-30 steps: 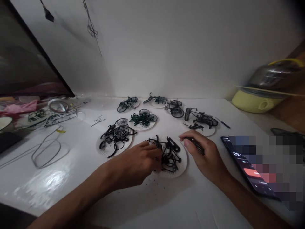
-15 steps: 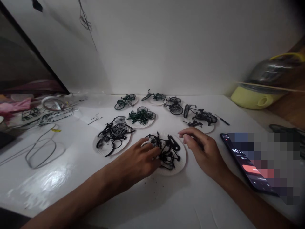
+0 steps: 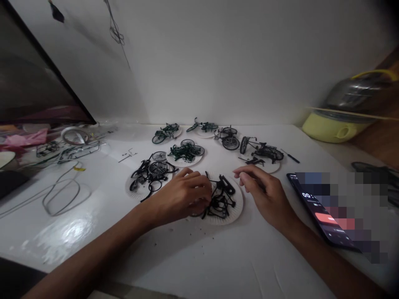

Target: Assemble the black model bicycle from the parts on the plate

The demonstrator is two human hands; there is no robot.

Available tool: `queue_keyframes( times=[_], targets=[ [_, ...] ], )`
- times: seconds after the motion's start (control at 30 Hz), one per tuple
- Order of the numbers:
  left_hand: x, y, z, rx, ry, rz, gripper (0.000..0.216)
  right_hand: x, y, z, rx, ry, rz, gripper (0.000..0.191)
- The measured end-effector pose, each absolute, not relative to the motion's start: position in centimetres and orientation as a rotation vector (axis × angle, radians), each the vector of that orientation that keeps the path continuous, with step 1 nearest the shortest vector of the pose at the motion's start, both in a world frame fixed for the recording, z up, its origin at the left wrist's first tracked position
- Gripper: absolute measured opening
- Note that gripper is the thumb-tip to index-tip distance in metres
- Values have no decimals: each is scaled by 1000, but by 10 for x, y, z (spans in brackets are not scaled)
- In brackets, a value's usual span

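My left hand (image 3: 183,194) rests on the left side of the nearest white paper plate (image 3: 233,214). Its fingers are curled over a heap of black model bicycle parts (image 3: 222,198), and a dark curved piece shows under them. My right hand (image 3: 263,195) hovers just right of that plate, fingers bent and pressed together. What they hold, if anything, is hidden. A second plate (image 3: 133,192) to the left carries black frames and spoked wheels (image 3: 155,169).
Small model bicycles stand behind: a green one (image 3: 186,153) on a plate, others (image 3: 165,133), (image 3: 202,125), (image 3: 230,140), (image 3: 262,151). There is a phone (image 3: 321,216) to the right, a small screwdriver (image 3: 289,156), a yellow cooker (image 3: 338,124), a wire loop (image 3: 60,195), part frames (image 3: 77,150) and a dark screen (image 3: 31,83).
My left hand has drawn back a little toward the plate's left edge and curled its fingers more tightly. My right hand has barely moved.
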State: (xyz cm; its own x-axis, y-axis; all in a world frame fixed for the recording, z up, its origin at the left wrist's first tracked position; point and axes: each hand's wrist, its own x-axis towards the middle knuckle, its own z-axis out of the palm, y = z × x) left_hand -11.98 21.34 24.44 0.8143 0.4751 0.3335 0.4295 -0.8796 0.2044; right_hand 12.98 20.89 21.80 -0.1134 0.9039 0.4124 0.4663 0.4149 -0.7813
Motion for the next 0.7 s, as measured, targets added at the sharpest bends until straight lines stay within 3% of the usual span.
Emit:
queue_keyframes(
  times=[0.13,0.27,0.5,0.7],
  targets=[
    [-123,206,251,2860,695,367,3,130,209,218,-1202,-1734,580,22],
    [-126,198,256,2909,676,203,14,129,209,217,-1202,-1742,578,22],
    [-119,199,246,3097,640,229,12,129,208,216,-1188,-1778,605,18],
    [-118,198,249,3147,546,273,24,129,209,216,-1201,-1773,599,19]
  ],
)
